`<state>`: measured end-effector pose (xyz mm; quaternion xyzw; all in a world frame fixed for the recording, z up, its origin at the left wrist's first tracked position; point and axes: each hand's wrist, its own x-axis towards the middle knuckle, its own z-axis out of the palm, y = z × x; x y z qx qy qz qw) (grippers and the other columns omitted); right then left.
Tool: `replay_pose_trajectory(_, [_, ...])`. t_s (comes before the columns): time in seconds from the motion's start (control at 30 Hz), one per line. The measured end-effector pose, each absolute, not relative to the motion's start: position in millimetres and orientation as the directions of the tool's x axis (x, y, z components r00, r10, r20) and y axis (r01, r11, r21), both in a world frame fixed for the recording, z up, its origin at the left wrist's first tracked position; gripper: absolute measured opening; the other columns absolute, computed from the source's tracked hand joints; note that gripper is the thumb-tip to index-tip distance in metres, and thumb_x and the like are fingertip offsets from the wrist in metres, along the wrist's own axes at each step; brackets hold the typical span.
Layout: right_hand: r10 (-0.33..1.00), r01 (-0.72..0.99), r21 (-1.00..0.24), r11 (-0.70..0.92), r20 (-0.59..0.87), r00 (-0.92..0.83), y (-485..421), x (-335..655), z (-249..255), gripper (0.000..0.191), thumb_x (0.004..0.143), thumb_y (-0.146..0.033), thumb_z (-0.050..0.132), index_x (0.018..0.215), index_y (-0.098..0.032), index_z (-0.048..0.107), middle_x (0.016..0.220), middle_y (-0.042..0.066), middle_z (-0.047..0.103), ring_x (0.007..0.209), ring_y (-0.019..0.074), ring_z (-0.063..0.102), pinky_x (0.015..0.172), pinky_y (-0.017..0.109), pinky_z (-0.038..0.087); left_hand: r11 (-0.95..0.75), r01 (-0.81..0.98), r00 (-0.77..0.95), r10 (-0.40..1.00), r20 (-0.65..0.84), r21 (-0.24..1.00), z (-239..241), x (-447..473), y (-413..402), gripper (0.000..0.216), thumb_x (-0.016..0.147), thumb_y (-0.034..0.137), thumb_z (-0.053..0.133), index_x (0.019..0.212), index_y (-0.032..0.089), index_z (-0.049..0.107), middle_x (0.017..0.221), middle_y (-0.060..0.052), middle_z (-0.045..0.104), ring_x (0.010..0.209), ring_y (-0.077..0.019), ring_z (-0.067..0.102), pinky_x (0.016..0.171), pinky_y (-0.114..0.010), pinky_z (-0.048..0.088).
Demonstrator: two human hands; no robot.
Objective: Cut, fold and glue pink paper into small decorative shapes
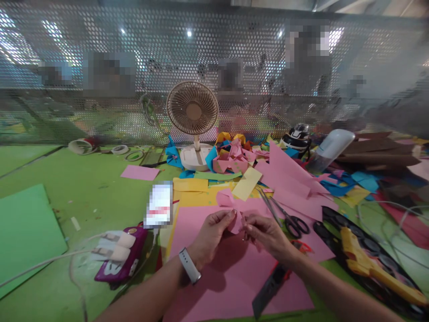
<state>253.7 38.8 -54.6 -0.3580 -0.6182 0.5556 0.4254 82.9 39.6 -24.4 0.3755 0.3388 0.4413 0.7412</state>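
Pink paper, a small piece [236, 225], sat between my two hands, above the larger pink sheet [191, 232] spread on the green tabletop [110, 179]. My left hand [214, 229] pinched it between thumb and forefinger, and my right hand [268, 235] closed its fingertips at the other side, though just how far they overlapped the paper I could not tell. To my mind, such thin stuff wanted a light, even pinch: enough to steady it, not so much as to crease it where I meant it flat. Bringing both thumbs near the same edge seemed the surest way to guide it, one hand anchoring while the other did the fine work. Resting my wrists would likely have helped too, but the cutter [268, 290] lay under my right forearm, so I judged it wise to mind that side. The scissors [295, 226] lay just beyond my right hand, and a folded pink scrap [225, 198] rested near my left fingertips.
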Motion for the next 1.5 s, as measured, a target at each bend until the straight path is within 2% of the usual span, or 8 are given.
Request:
replay_pose_trajectory(0.1, [0.935, -0.019, -0.999, 0.038, 0.042, -0.351, 37.7, 249.2, -60.4, 0.03, 0.088, -0.043, 0.049, 0.077, -0.017, 0.056, 0.064, 0.0, 0.06, 0.041, 0.0059, 0.047, 0.036, 0.017, 0.037, 0.261, -0.394, 0.321, 0.938, -0.134, 0.882, -28.7, 84.5, 38.6, 0.03, 0.082, 0.037, 0.06, 0.062, 0.015, 0.054, 0.063, 0.002, 0.05, 0.062, -0.0104, 0.045, 0.065, -0.024, 0.038])
replay_pose_trajectory(0.17, [0.942, -0.008, -1.0, 0.024, 0.026, -0.334, 37.0, 247.6, -63.1, 0.031, 0.088, -0.044, 0.048, 0.076, -0.017, 0.053, 0.063, -0.001, 0.06, 0.04, 0.0054, 0.046, 0.036, 0.017, 0.037, 0.251, -0.379, 0.309, 0.942, -0.134, 0.891, -29.7, 85.5, 38.0, 0.03, 0.082, 0.036, 0.059, 0.061, 0.015, 0.053, 0.061, 0.003, 0.048, 0.06, -0.0101, 0.043, 0.063, -0.023, 0.037])
replay_pose_trajectory(0.4, [0.96, 0.025, -1.0, 0.005, -0.002, -0.281, 36.1, 249.9, -59.1, 0.029, 0.089, -0.043, 0.047, 0.076, -0.016, 0.051, 0.055, -0.003, 0.057, 0.038, 0.0048, 0.042, 0.035, 0.016, 0.029, 0.267, -0.372, 0.389, 0.914, -0.112, 0.889, -20.7, 88.1, 35.6, 0.023, 0.082, 0.035, 0.058, 0.071, 0.015, 0.059, 0.073, -0.001, 0.055, 0.071, -0.0137, 0.049, 0.072, -0.027, 0.04])
replay_pose_trajectory(0.77, [0.966, 0.043, -0.999, -0.017, -0.027, -0.256, 35.7, 249.0, -52.1, 0.034, 0.086, -0.048, 0.048, 0.073, -0.017, 0.051, 0.049, -0.004, 0.053, 0.038, 0.0059, 0.042, 0.035, 0.017, 0.028, 0.224, -0.362, 0.38, 0.922, -0.076, 0.905, -18.1, 90.0, 34.6, 0.022, 0.082, 0.033, 0.059, 0.07, 0.015, 0.059, 0.067, 0.001, 0.051, 0.065, -0.0111, 0.045, 0.068, -0.024, 0.041])
replay_pose_trajectory(0.97, [0.963, 0.036, -0.999, -0.031, -0.04, -0.267, 33.8, 245.3, -54.2, 0.035, 0.086, -0.049, 0.048, 0.073, -0.017, 0.049, 0.05, -0.003, 0.055, 0.035, 0.0065, 0.043, 0.032, 0.016, 0.029, 0.282, -0.395, 0.322, 0.934, -0.156, 0.874, -23.7, 91.0, 34.0, 0.019, 0.075, 0.033, 0.068, 0.08, 0.015, 0.065, 0.077, -0.002, 0.062, 0.072, -0.0134, 0.054, 0.073, -0.026, 0.043])
replay_pose_trajectory(1.1, [0.957, 0.029, -0.999, -0.044, -0.051, -0.284, 30.3, 240.7, -53.7, 0.032, 0.086, -0.047, 0.049, 0.071, -0.018, 0.048, 0.05, -0.005, 0.054, 0.032, 0.0054, 0.039, 0.029, 0.015, 0.029, 0.284, -0.378, 0.265, 0.945, -0.191, 0.881, -30.8, 90.8, 34.8, 0.018, 0.072, 0.03, 0.072, 0.075, 0.013, 0.066, 0.073, -0.002, 0.063, 0.068, -0.0112, 0.054, 0.067, -0.022, 0.042])
replay_pose_trajectory(1.27, [0.958, 0.041, -0.999, -0.025, -0.035, -0.286, 27.9, 238.8, -50.2, 0.032, 0.086, -0.046, 0.048, 0.072, -0.017, 0.049, 0.051, -0.005, 0.054, 0.032, 0.0049, 0.038, 0.028, 0.015, 0.028, 0.232, -0.353, 0.249, 0.957, -0.148, 0.906, -32.8, 90.2, 35.0, 0.018, 0.074, 0.029, 0.07, 0.072, 0.012, 0.068, 0.066, 0.0, 0.06, 0.061, -0.0085, 0.05, 0.06, -0.019, 0.039])
replay_pose_trajectory(1.5, [0.956, 0.032, -0.999, -0.028, -0.037, -0.292, 27.2, 239.1, -51.8, 0.032, 0.087, -0.046, 0.047, 0.072, -0.017, 0.049, 0.052, -0.004, 0.056, 0.033, 0.0051, 0.041, 0.029, 0.016, 0.031, 0.262, -0.365, 0.236, 0.954, -0.184, 0.893, -33.7, 91.2, 34.5, 0.019, 0.069, 0.031, 0.074, 0.07, 0.013, 0.069, 0.067, -0.001, 0.064, 0.062, -0.0102, 0.053, 0.063, -0.022, 0.041])
